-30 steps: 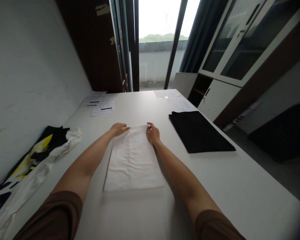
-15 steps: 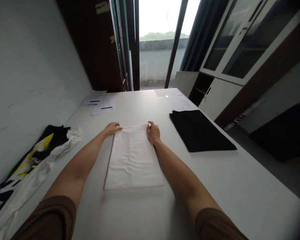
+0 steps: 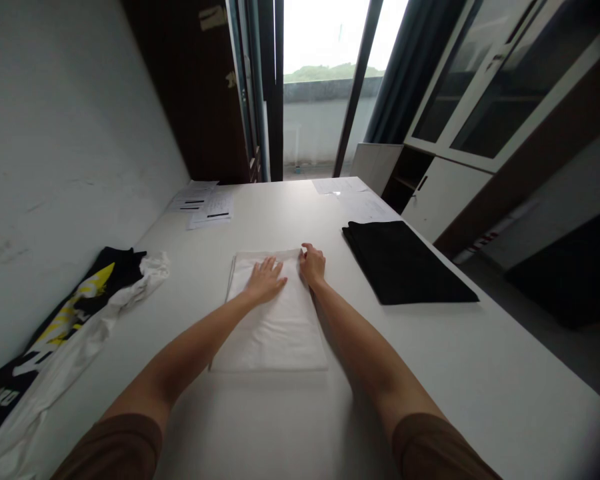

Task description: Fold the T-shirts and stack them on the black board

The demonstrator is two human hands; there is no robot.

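Note:
A folded white cloth (image 3: pixel 275 340), layered into a neat rectangle, lies flat in front of me with light creases across its near half. My left hand (image 3: pixel 267 280) rests on its upper middle, palm down and fingers spread. At the far right corner, my right hand (image 3: pixel 312 265) has its fingers curled around the cloth's edge. Whether the cloth is a garment cannot be told from its folded shape.
To the right lies a folded black cloth (image 3: pixel 410 263). Black, yellow and white clothing (image 3: pixel 75 320) is heaped along the left wall. Printed papers (image 3: pixel 210 207) and more sheets (image 3: pixel 363 200) lie at the far end of the white table (image 3: pixel 275 213).
My left hand has let go of the far left corner and moved right and nearer, onto the cloth's top. The right hand stays at its corner. Creases have shifted.

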